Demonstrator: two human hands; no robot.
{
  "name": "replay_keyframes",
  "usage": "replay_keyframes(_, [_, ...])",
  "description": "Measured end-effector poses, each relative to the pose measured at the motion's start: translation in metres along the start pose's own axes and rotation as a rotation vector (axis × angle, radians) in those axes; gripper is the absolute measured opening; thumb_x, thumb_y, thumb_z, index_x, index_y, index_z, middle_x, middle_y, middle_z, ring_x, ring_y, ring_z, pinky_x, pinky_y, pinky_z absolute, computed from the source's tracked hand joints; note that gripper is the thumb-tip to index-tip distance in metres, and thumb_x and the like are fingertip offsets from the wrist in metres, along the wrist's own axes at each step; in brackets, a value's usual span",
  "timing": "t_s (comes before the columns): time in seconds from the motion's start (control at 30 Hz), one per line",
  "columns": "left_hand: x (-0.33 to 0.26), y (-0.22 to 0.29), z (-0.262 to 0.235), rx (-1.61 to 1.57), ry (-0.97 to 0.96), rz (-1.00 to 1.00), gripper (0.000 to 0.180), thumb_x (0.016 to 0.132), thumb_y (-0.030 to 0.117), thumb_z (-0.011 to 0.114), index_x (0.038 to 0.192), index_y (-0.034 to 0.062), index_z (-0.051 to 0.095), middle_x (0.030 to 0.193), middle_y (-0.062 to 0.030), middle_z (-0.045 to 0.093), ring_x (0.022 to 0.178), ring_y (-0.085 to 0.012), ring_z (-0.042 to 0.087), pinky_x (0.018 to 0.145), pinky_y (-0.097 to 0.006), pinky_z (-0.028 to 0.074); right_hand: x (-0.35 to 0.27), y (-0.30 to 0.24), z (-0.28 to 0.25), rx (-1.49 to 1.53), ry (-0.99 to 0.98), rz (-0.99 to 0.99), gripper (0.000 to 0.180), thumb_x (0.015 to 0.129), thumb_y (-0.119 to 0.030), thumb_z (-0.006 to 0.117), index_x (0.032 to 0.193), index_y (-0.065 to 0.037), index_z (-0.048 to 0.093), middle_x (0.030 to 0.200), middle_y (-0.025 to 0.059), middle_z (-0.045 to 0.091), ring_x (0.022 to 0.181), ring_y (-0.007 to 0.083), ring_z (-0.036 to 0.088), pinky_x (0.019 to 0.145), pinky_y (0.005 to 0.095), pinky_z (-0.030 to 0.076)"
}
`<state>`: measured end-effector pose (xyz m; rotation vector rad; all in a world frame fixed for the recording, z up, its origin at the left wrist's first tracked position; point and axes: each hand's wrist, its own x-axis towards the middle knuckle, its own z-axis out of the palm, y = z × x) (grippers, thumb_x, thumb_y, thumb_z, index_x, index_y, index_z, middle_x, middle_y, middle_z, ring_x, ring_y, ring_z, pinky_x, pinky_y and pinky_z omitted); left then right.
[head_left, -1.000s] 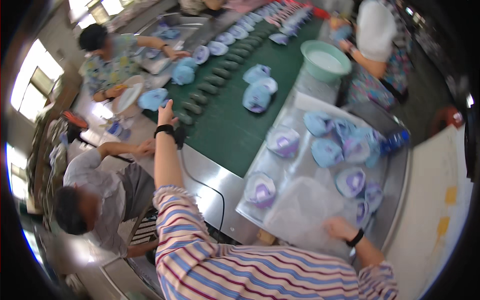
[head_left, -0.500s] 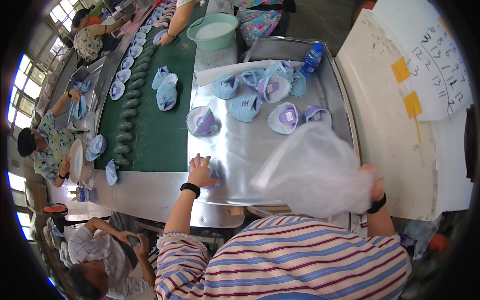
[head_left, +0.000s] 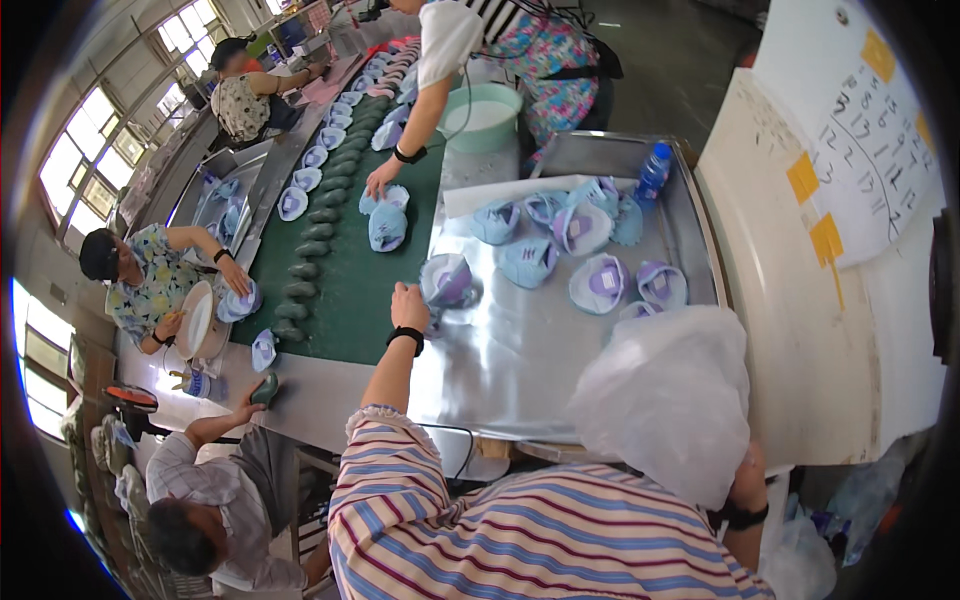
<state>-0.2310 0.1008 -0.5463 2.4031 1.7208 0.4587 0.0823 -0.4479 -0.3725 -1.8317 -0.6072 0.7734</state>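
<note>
My left hand point(head_left: 408, 308) reaches over the metal tabletop with its fingers bent in around a light blue and lilac shoe upper, mostly hidden by the hand. Right beside its fingertips lies another shoe upper point(head_left: 447, 281), its lilac lining showing. A large, cloudy plastic bag point(head_left: 665, 400) hangs bunched from my right hand point(head_left: 748, 474), which grips it at the tabletop's near right side. The bag covers part of a shoe upper behind it. Farther back, several blue uppers point(head_left: 528, 262) lie in a loose group.
A blue bottle point(head_left: 654, 170) stands in the far right corner by the raised metal edge. To the left, a green belt point(head_left: 340, 290) carries dark shoe lasts point(head_left: 315, 232) and uppers. A co-worker's hand point(head_left: 380, 182) touches uppers there. A green basin point(head_left: 482, 112) sits beyond; co-workers sit along the left.
My left hand has moved forward, its spread fingers now drawn in. The bag has swung down and fills out nearer my right hand. The co-worker's hand across the belt now reaches the paired uppers.
</note>
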Motion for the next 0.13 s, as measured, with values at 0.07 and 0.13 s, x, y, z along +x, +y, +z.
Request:
replay_keyframes(0.07, [0.016,-0.022,0.006,0.081,0.090,-0.010,0.010,0.072,0.003,0.057,0.081,0.0039,0.060,0.099,-0.0155,0.049,0.095,-0.0341,0.051,0.074,-0.042,0.047,-0.006,-0.001,0.004,0.193,-0.130,0.104,0.039,0.080,-0.016,0.063,0.112,0.003,0.052,0.100,0.0091,0.061,0.089,0.0152,0.057,0.074,0.0273,0.046])
replay_keyframes(0.13, [0.034,-0.047,0.020,0.326,0.067,-0.042,0.023,0.069,0.011,0.066,0.091,0.0084,0.063,0.103,-0.0133,0.049,0.099,-0.0337,0.050,0.081,-0.039,0.048,-0.012,-0.017,0.011,0.241,-0.182,0.085,0.051,0.075,-0.019,0.068,0.117,0.004,0.051,0.103,0.0120,0.062,0.091,0.0174,0.058,0.077,0.0274,0.046])
